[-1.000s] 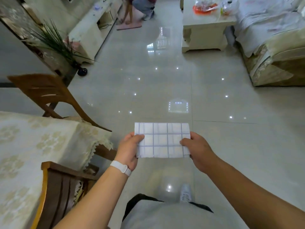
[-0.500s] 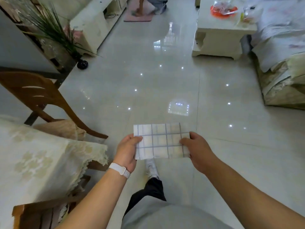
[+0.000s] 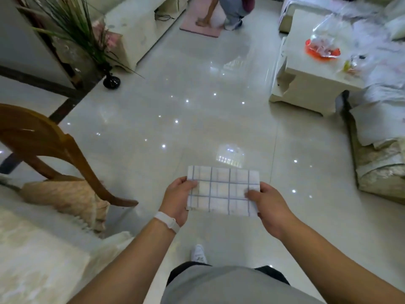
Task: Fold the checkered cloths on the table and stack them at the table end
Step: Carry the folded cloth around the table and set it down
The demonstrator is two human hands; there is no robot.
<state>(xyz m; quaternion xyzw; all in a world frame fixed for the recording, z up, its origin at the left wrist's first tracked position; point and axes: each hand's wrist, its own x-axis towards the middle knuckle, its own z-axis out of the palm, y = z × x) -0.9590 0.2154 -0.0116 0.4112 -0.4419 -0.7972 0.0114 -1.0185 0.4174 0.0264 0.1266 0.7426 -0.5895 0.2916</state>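
A folded white cloth with thin blue check lines (image 3: 223,190) is held flat in the air above the glossy floor, in front of my waist. My left hand (image 3: 178,199), with a white wristband, pinches its left edge with the thumb on top. My right hand (image 3: 268,205) pinches the right edge the same way. The table with its cream lace cover (image 3: 32,260) lies at the lower left, apart from the cloth. No other checkered cloths are in view.
A wooden chair (image 3: 43,145) with a tan cushion stands left of me by the table. A white coffee table (image 3: 311,69) and a covered sofa (image 3: 381,132) are at the right. A potted plant (image 3: 87,40) and a person's legs (image 3: 228,12) are far ahead.
I have walked forward along the table; the table and near chair slid out toward the lower left and the coffee table came closer. Both hands keep the same hold on the cloth.
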